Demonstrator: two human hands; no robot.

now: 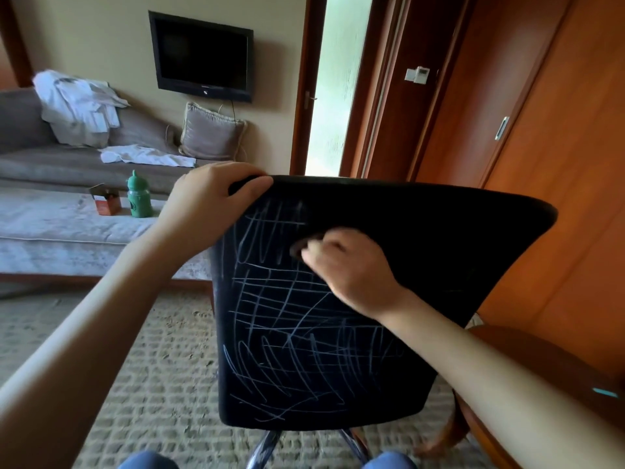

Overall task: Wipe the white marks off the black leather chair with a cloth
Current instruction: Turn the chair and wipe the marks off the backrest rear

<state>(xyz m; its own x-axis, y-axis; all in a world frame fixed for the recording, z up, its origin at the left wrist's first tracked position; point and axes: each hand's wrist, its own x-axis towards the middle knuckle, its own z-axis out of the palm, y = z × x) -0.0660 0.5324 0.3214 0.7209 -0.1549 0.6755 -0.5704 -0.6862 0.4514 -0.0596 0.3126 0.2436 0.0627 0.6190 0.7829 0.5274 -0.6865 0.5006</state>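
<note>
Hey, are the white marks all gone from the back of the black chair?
No, white marks cross most of the chair back below and left of the right hand, which holds a dark cloth against it.

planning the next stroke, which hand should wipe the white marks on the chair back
Right. The right hand presses what looks like a cloth on the chair back, white marks beside and below it; the left hand grips the top edge, likely steadying it.

Left hand (206, 201) grips the chair (422, 238)'s top edge; right hand (351, 275) presses a cloth (300, 248) against white marks (287, 319).
</note>
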